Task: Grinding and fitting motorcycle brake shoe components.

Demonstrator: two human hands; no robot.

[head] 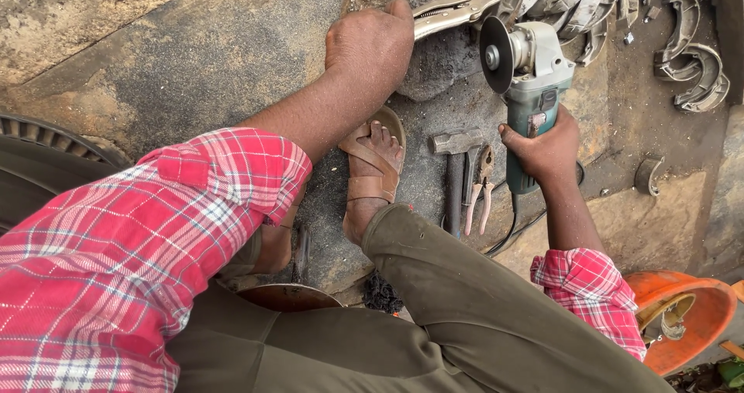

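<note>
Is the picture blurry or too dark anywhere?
Head view: soft, even daylight, no glare or hard shadows; the angle grinder in the right hand looks sharp, the left hand too; the red checked sleeve up close looks slightly soft.

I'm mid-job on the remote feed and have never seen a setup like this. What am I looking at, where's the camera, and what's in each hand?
There is no machine here: a person works with two bare hands, and the single camera sits on their head, looking down at the ground. The right hand holds a teal angle grinder by its body, disc up and away from the person. The left hand grips the handle of silvery locking pliers; what their jaws hold is hidden by the grinder. On the dark, gritty ground between the hands lie a hammer and red-handled pliers. Curved metal brake shoes are scattered at top right. The person's sandalled foot rests beside the hammer, and an orange tub sits at lower right.
</note>
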